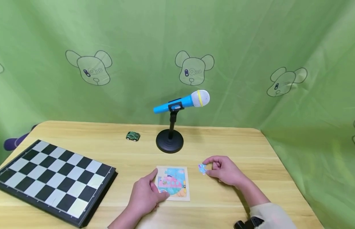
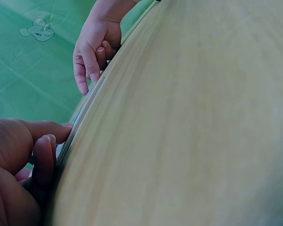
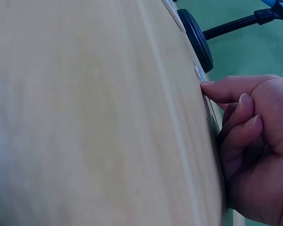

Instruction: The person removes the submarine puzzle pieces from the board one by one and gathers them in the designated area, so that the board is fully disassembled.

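Closest in, a pale sleeve (image 1: pixel 273 218) and a black device (image 1: pixel 249 223) at its cuff, in front of the puzzle (image 1: pixel 173 182) and off to its right, and ahead of them the right hand (image 1: pixel 225 170): thumb and forefinger pinching a piece (image 1: pixel 202 169), the other fingers folded in! That piece is small, light blue with a pinkish-purple patch and knobbly edges, just to the right of the puzzle and apart from it; whether it touches the table (image 1: pixel 223 143) I can't tell. Over to the left hand (image 1: pixel 144 194), holding the puzzle by its left side, thumb and forefinger spread, thumb tip over the near edge, forefinger tip at the left edge, other fingers curled under. And look at this puzzle: flat on the table, squarish, a pale border round a picture of turquoise and blue, a big pink shape across the middle, sandy orange at the near right, seams showing, a pale gap at the far left! Left of the puzzle, a black-and-white chessboard (image 1: pixel 54 181); beyond the puzzle and a little left, a green car (image 1: pixel 133 136); straight beyond, a blue mic (image 1: pixel 188 101) with white head and yellow band on a black stand (image 1: pixel 169 142). Behind it all, a green curtain (image 1: pixel 237 31) with printed animal heads
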`<state>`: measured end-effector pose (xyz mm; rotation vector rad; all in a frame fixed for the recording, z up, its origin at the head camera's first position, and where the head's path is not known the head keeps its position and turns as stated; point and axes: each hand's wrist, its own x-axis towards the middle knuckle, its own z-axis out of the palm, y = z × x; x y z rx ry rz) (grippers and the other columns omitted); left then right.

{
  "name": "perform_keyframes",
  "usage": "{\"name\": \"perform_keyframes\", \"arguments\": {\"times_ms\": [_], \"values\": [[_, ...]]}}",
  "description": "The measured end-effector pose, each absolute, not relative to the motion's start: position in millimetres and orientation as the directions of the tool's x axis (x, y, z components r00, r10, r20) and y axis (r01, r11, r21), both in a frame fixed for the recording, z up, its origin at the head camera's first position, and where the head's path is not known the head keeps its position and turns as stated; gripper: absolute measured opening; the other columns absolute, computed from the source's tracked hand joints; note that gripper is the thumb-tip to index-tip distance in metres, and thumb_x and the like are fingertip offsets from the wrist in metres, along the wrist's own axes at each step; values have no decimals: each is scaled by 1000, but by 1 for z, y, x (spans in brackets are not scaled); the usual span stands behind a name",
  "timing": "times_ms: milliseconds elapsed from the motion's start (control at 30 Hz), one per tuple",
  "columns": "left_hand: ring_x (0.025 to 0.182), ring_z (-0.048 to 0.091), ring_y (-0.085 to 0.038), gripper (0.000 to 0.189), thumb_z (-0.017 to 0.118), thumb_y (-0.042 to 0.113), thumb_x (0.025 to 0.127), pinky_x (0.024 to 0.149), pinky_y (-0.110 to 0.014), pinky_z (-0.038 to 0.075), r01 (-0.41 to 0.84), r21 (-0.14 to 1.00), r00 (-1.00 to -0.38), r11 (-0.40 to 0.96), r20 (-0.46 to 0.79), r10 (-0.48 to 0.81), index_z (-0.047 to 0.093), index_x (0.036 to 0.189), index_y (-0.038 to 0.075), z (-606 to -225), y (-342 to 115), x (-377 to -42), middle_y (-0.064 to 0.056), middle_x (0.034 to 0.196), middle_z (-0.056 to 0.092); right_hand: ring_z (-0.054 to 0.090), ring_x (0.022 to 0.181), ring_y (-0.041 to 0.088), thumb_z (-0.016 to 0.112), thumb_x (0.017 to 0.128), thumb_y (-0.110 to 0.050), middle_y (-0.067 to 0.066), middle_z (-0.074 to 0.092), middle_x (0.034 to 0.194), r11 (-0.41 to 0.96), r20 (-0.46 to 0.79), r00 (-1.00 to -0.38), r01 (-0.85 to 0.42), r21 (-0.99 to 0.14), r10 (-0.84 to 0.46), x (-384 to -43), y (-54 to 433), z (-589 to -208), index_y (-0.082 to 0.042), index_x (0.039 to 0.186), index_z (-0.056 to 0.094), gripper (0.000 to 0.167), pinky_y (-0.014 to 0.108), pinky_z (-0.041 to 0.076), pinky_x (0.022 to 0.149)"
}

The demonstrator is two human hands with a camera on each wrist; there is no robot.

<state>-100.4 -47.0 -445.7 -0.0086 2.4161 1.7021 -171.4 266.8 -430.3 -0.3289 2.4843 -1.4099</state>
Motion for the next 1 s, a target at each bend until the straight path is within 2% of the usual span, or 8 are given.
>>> {"name": "perform_keyframes", "arguments": {"times_ms": [433,667,1000], "values": [[35,51,-13,96,92,9,68,37,-30,46,-103,933,-984,345,-145,99,42,150,-1,-446,-48,-100,-5,64,51,37,49,9,77,85,-3,1,38,65,486,-115,-948,-46,-873,-296,-172,266,-432,3,117,66,34,20,36,43],[35,50,-13,95,91,9,69,36,-28,45,-114,933,-983,342,-156,100,42,150,-1,-446,-48,-100,-4,64,51,37,50,10,79,83,-3,1,40,65,462,-109,-966,-12,-887,-233,-167,261,-433,-1,117,67,36,20,36,44],[35,51,-13,96,91,10,69,37,-30,46,-115,927,-983,357,-158,94,42,150,-1,-445,-48,-101,-5,65,52,38,52,9,83,81,-7,1,40,67,414,-28,-947,-113,-903,-319,-159,231,-435,-1,118,67,42,20,37,48]]}}
